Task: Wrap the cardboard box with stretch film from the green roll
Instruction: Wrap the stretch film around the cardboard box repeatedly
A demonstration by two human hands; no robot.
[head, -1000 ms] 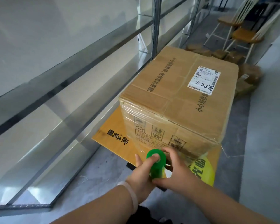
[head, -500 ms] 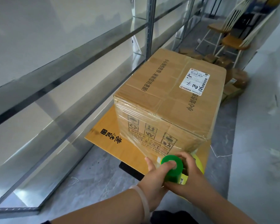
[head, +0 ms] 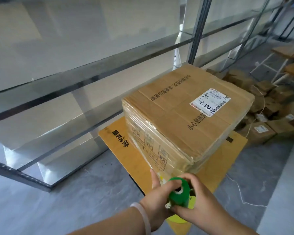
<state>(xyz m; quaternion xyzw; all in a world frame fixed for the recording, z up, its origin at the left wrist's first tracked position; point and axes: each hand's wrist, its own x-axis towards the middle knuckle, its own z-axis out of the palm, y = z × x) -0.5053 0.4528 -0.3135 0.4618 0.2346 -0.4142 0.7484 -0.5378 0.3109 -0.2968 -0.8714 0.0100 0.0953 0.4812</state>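
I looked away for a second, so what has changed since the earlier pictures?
Both hands, left hand and right hand, carried the green roll rightward past the cardboard box near corner, drawing film along. Grip unchanged; the box stayed on its yellow board.

One wrapped cardboard box (head: 185, 116), one green roll (head: 179, 195), two hands.

Both forearms extend forward from the lower edge of the view, converging at centre. Left hand (head: 157, 198): fingers curled closed around the green roll (head: 179, 195), index finger extended straight forward; pale band on the wrist. Right hand (head: 199, 203): closed on the same roll from the opposite side, fingers arched over its top.
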